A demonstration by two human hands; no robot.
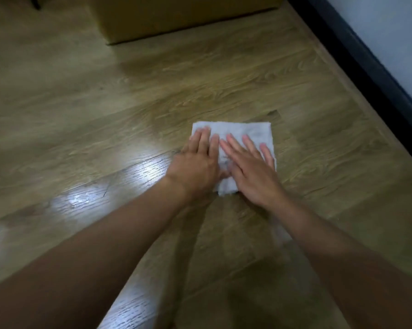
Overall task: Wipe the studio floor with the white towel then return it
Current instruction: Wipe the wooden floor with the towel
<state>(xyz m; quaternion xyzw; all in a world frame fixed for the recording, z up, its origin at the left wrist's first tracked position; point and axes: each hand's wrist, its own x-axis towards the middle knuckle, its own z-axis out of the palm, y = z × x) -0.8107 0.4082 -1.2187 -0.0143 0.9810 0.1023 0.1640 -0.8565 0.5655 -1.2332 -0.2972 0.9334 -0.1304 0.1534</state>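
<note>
A folded white towel [245, 131] lies flat on the wooden studio floor [105, 110], a little right of the middle of the view. My left hand [196, 165] presses on its left part with straight fingers. My right hand [250, 169] lies flat on its right part, fingers straight and slightly spread. Both hands sit side by side and cover most of the towel's near half. My forearms stretch in from the bottom of the view.
A cardboard box [176, 17] stands on the floor at the back. A black skirting board [366, 67] and a pale wall [390, 27] run diagonally along the right side. Bright light reflects off the planks to the left of my hands.
</note>
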